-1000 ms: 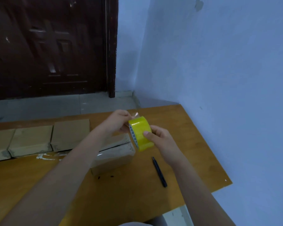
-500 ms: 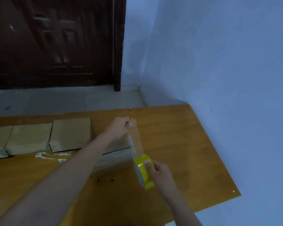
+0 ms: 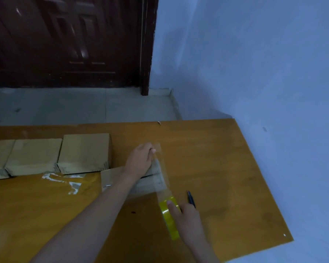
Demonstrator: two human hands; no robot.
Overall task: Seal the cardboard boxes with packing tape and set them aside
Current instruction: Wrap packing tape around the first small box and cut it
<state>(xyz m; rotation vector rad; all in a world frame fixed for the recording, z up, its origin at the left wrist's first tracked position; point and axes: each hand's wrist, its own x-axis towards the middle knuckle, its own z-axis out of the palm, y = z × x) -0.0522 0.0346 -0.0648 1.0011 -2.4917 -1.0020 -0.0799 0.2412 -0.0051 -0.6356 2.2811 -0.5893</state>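
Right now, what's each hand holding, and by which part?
Left hand pinches the free end of the clear tape strip above the box. Right hand grips the yellow tape roll around its outer rim.

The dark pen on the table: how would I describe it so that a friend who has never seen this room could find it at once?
Start at the orange wooden table that stands against the blue wall. Near its front right part, the right hand holds a yellow tape roll. The pen lies just beyond that hand, the only slim, dark thing among pale cardboard boxes.
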